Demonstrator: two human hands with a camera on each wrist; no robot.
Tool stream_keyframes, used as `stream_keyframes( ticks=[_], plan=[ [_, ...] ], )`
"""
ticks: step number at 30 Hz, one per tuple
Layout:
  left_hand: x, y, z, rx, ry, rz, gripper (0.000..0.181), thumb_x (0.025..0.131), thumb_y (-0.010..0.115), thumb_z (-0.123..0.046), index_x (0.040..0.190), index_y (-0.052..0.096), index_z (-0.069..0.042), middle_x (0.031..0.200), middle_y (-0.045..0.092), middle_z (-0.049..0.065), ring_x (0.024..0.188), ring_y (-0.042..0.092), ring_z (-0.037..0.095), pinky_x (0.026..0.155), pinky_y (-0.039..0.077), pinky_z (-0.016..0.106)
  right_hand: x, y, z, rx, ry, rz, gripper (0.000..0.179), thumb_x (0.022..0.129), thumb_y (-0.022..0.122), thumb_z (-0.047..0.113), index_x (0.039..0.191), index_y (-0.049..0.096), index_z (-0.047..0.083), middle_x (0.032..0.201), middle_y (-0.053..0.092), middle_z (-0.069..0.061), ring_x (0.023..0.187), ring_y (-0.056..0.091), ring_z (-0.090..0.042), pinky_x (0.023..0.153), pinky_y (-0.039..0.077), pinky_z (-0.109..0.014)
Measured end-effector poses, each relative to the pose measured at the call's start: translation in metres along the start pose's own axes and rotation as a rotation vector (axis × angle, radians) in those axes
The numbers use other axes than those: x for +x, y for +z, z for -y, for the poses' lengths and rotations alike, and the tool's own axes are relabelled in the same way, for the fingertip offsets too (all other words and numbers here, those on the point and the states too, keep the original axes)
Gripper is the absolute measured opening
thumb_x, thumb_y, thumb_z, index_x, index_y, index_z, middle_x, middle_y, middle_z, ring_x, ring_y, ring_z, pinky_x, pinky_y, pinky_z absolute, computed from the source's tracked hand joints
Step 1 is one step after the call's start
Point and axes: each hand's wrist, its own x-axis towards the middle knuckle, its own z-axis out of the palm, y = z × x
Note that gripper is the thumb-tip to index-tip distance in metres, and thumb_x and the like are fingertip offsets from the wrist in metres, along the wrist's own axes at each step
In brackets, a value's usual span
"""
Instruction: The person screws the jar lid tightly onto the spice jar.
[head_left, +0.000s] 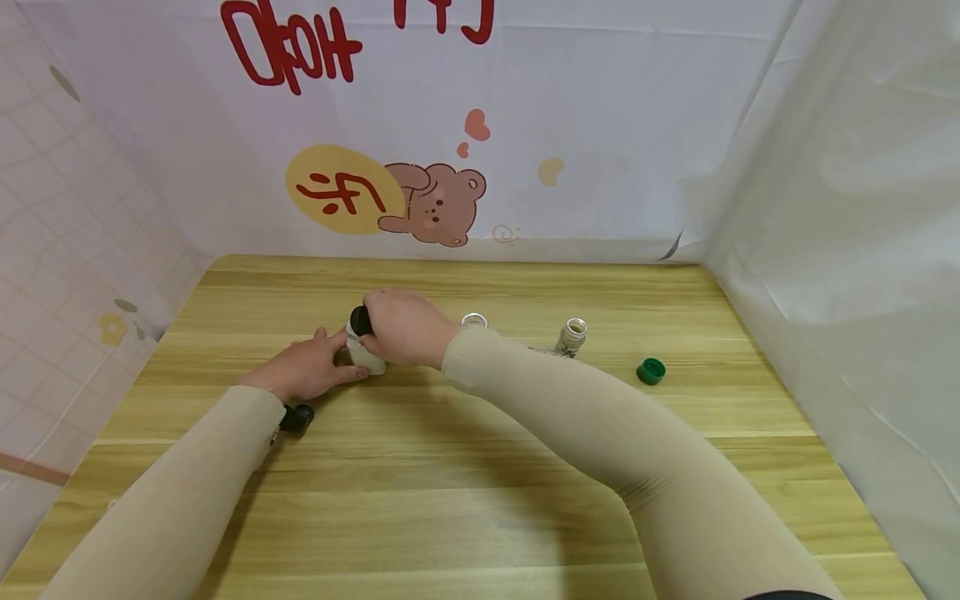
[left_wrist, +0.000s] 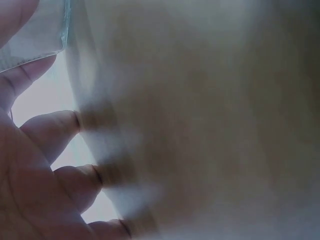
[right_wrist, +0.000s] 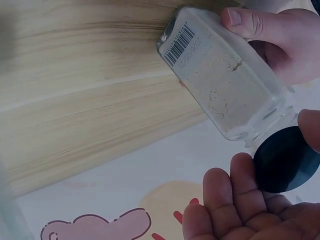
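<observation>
A square glass seasoning jar [head_left: 367, 360] holds pale powder and carries a printed barcode, seen well in the right wrist view. My left hand [head_left: 311, 368] grips its body between thumb and fingers. On the jar's neck sits a black cap [right_wrist: 287, 160], which my right hand [head_left: 408, 327] pinches between thumb and index finger. The other right fingers are curled loosely beside it. How firmly the cap is seated I cannot tell. Only one glass corner of the jar [left_wrist: 42, 35] shows in the left wrist view.
An uncapped small glass jar [head_left: 573, 335] stands right of centre, and a green cap [head_left: 651, 372] lies farther right. Another open jar rim [head_left: 474, 320] peeks out behind my right forearm. A small black rounded thing [head_left: 302, 419] is beside my left wrist. White sheeting encloses the wooden table [head_left: 450, 533].
</observation>
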Motion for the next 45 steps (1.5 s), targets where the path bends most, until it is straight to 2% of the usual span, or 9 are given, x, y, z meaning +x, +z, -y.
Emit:
stream_keyframes(
  ticks=[5,13,18,31,45],
  plan=[
    [-0.0004,-0.0007,-0.0008,0.010,0.003,0.005,0.095,0.098,0.056,-0.073,0.171,0.008,-0.035,0.162,0.012,0.049,0.143,0.023,0.074,0.107,0.038,0.080,0.0012,-0.0013,0.0020,-0.021,-0.011,0.003,0.042,0.105,0.064,0.041,0.126,0.060,0.006,0.113,0.068,-0.003,0.100,0.062,-0.015,0.097,0.054,-0.030],
    [0.0005,-0.0007,0.0007,0.003,0.008,0.005,0.094,0.098,0.057,-0.072,0.171,0.013,-0.033,0.163,0.015,0.047,0.145,0.023,0.072,0.108,0.038,0.079,0.0039,0.0008,0.0036,-0.054,-0.013,0.007,0.043,0.105,0.063,0.043,0.127,0.060,0.007,0.114,0.068,-0.002,0.103,0.061,-0.014,0.100,0.051,-0.030],
    [0.0001,-0.0011,0.0005,-0.006,-0.008,0.015,0.094,0.098,0.057,-0.072,0.171,0.014,-0.031,0.164,0.010,0.048,0.144,0.021,0.074,0.109,0.037,0.079,0.0052,0.0013,0.0046,-0.058,-0.010,0.021,0.043,0.105,0.062,0.044,0.129,0.061,0.008,0.115,0.067,-0.001,0.104,0.060,-0.013,0.101,0.050,-0.030],
    [-0.0016,-0.0002,0.0010,-0.006,-0.029,0.024,0.099,0.097,0.055,-0.075,0.171,0.011,-0.028,0.164,0.009,0.047,0.144,0.020,0.075,0.108,0.037,0.080,0.0079,0.0028,0.0054,-0.075,-0.018,0.027,0.044,0.107,0.059,0.044,0.132,0.061,0.008,0.117,0.066,-0.001,0.107,0.059,-0.014,0.102,0.049,-0.030],
    [-0.0010,0.0005,0.0003,-0.002,-0.034,0.023,0.099,0.096,0.054,-0.077,0.171,0.007,-0.032,0.164,0.010,0.047,0.141,0.018,0.079,0.106,0.035,0.083,0.0081,0.0013,0.0053,-0.078,-0.015,0.043,0.046,0.107,0.058,0.046,0.133,0.062,0.009,0.119,0.066,-0.001,0.108,0.058,-0.014,0.104,0.049,-0.031]
  ],
)
